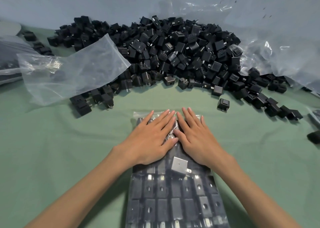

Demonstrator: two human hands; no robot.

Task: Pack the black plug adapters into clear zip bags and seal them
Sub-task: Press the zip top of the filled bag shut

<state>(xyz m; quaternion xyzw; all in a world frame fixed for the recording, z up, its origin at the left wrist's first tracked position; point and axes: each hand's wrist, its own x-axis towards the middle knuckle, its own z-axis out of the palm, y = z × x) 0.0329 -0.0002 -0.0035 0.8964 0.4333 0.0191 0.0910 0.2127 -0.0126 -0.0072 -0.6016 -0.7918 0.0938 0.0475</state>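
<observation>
A clear zip bag (174, 198) filled with rows of black plug adapters lies flat on the green cloth in front of me, its zip end pointing away. My left hand (150, 137) and my right hand (195, 136) lie side by side, palms down and fingers straight, pressing on the bag's far half. One adapter (179, 165) sits tilted on top of the rows just behind my hands. A big heap of loose black plug adapters (173, 54) fills the far side of the table.
An empty clear zip bag (74, 66) lies over the heap's left edge. Crumpled clear plastic (270, 54) sits at the far right, and filled bags (8, 63) at the far left. Stray adapters (223, 104) lie near the heap's front edge on the green cloth (69, 150).
</observation>
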